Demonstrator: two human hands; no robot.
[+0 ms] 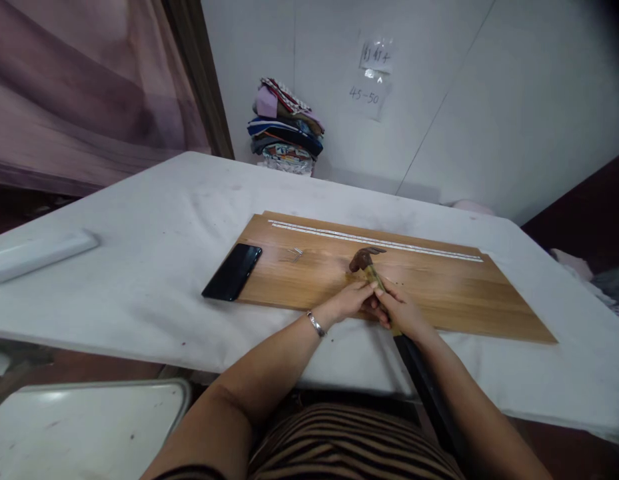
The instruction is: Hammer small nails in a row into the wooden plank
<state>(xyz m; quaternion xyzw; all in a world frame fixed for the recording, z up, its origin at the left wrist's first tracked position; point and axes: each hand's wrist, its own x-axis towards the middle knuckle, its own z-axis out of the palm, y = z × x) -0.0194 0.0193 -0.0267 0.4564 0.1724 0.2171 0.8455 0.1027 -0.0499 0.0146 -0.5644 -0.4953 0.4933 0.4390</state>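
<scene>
Closest to the camera is the person's lap in brown and black striped cloth, and both bare arms reach forward from it. The left wrist wears a thin silver bracelet [316, 325]. The right hand [405, 313] is closed tight around a long hammer [368, 257] with a rusty brown metal head and a handle that is yellow near the top and black lower down. The black end runs back under the right arm. The hammer head rests low on a flat, light brown wooden board [454, 297], near the middle of it. The left hand [350, 300] lies on the board, touching the right hand, with its fingers bent in by the handle. I cannot tell if it holds anything small. The board lies on a white counter [154, 220]. A black flat phone [232, 271] lies half on the left end of the board. Near it are a few thin metal nails [292, 254]. A long white strip [379, 241] runs along the far edge of the board. Far back by the wall sits a pile of folded colourful cloths [286, 127].
</scene>
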